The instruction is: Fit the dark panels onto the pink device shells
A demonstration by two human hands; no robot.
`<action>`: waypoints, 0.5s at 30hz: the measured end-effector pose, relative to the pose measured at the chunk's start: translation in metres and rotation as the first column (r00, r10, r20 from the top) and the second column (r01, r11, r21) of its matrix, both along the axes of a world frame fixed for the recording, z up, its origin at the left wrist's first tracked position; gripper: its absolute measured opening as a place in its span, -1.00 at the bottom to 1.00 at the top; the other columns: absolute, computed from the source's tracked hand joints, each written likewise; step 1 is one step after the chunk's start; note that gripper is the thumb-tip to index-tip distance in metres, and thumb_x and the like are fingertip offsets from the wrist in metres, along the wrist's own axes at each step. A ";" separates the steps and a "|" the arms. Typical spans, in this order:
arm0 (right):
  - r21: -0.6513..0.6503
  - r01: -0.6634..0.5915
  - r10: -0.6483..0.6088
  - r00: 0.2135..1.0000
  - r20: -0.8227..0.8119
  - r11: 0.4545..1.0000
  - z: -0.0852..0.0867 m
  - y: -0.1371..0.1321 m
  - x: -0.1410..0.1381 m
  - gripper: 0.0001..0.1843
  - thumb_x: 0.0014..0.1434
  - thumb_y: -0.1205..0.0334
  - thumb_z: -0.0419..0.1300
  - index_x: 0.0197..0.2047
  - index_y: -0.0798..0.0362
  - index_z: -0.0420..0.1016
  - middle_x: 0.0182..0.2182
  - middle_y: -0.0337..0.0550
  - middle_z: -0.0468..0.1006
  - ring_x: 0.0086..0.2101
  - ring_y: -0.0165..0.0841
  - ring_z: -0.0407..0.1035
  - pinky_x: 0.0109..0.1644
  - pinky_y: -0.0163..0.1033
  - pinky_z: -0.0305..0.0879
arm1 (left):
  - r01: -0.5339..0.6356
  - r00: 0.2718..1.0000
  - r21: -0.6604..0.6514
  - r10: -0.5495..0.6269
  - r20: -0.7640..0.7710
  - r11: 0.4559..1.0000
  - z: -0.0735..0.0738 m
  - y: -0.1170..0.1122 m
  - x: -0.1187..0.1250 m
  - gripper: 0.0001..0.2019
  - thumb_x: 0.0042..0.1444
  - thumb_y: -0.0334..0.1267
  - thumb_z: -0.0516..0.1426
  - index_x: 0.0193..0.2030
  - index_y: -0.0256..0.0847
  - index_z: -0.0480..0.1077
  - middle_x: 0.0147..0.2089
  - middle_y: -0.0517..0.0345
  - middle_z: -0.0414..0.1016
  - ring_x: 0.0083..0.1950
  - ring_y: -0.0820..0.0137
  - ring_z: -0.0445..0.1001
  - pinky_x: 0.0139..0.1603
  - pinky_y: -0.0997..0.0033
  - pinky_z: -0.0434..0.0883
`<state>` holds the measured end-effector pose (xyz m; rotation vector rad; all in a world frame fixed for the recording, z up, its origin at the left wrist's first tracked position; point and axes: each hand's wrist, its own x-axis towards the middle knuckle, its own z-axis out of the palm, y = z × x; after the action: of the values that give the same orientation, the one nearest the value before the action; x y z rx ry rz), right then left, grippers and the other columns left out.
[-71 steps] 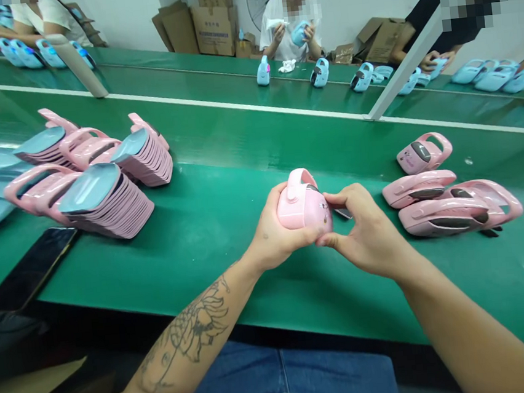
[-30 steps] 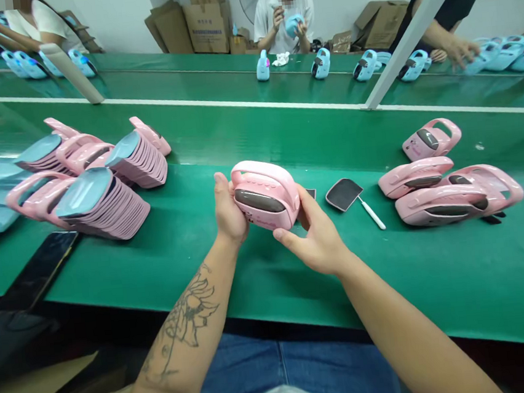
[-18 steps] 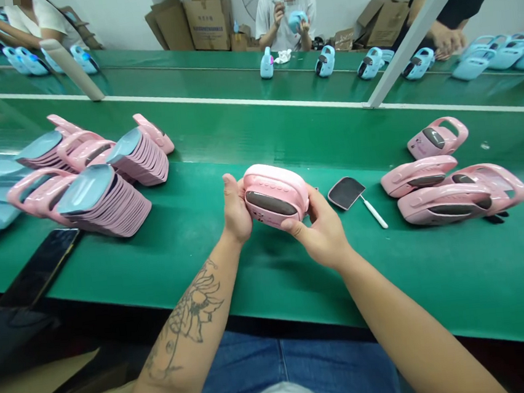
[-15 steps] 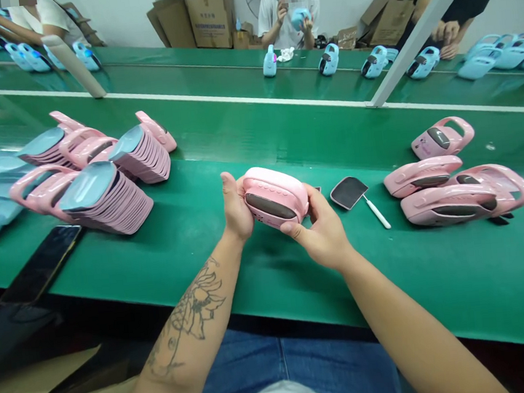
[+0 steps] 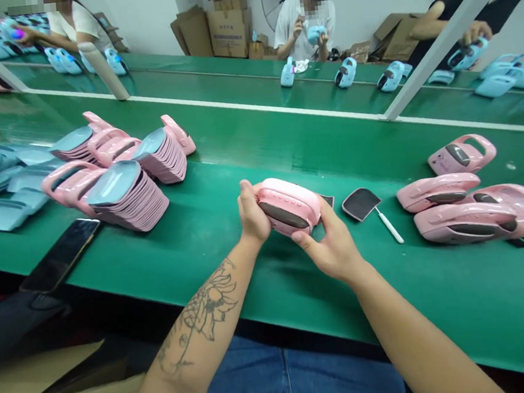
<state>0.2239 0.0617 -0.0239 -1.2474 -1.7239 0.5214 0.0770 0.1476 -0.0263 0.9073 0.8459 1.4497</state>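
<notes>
Between both hands is a pink plastic housing with a handle and a dark oval window (image 5: pixel 286 209), held above the green bench. My left hand (image 5: pixel 253 214) grips its left end, thumb pointing up. My right hand (image 5: pixel 333 239) wraps the right end, with the thumb along the lower edge and the other fingers mostly hidden behind. Just right of the hands lie a dark panel with a pale rim (image 5: pixel 361 203) and a thin white-handled tool (image 5: pixel 389 224). Farther right rest several similar pink housings (image 5: pixel 472 220).
Left on the bench stand stacks of pink panels (image 5: pixel 130 200) topped by blue ones, with loose blue panels (image 5: pixel 1 212) beside them. A phone (image 5: pixel 61 256) lies at the front edge. A white rail (image 5: pixel 235 108) and slanted post (image 5: pixel 441 37) separate me from co-workers handling blue housings (image 5: pixel 345 73).
The whole view has shifted, so the bench things appear farther right and slightly lower. Both hands keep their hold on the pink housing. Across the bench, a co-worker's hand now touches a blue housing.
</notes>
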 end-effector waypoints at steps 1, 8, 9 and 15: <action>-0.006 0.028 -0.028 0.999 0.026 1.000 0.000 0.000 0.000 -0.17 0.21 -0.11 0.36 0.43 -0.03 0.21 0.30 0.11 0.43 0.26 0.07 0.34 0.33 0.24 0.25 | 0.017 1.000 0.022 -0.017 0.006 1.000 0.000 -0.001 0.001 -0.17 0.19 0.52 -0.14 -0.41 -0.23 0.55 -0.46 -0.02 0.60 -0.28 0.14 0.65 -0.32 0.25 0.55; 0.089 0.312 -0.317 0.947 0.046 0.946 0.034 0.004 0.014 -0.33 0.03 0.00 0.43 0.20 -0.03 0.46 0.05 0.00 0.59 0.03 -0.02 0.48 0.17 0.14 0.39 | 0.110 0.909 0.253 0.006 -0.418 0.961 -0.012 0.010 0.001 -0.21 0.43 0.17 -0.39 0.06 -0.34 0.51 -0.02 -0.25 0.65 -0.05 0.09 0.64 -0.09 0.06 0.57; 0.085 0.341 -0.345 0.938 0.028 0.936 0.043 0.013 0.023 -0.36 0.07 0.02 0.40 0.20 -0.02 0.46 0.05 -0.01 0.59 0.03 -0.05 0.49 0.16 0.10 0.40 | 0.081 0.877 0.276 0.063 -0.476 0.958 -0.015 0.012 0.002 -0.30 0.44 0.14 -0.30 0.06 -0.33 0.50 0.00 -0.25 0.62 -0.03 0.09 0.62 -0.06 0.05 0.56; -0.170 0.683 -0.691 0.722 0.015 0.710 0.064 0.123 0.093 -0.41 -0.09 0.17 0.51 0.04 0.06 0.55 -0.11 -0.12 0.63 -0.15 -0.14 0.53 -0.07 -0.05 0.48 | 0.107 0.712 0.371 0.189 -0.676 0.922 -0.029 0.007 0.015 -0.70 0.06 -0.13 0.32 -0.06 -0.13 0.56 -0.05 0.03 0.55 -0.03 0.18 0.54 0.13 0.13 0.48</action>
<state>0.3166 0.1847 0.0402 -1.8572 -1.0498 0.2329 0.0920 0.1545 -0.0558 1.8363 1.1532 1.3232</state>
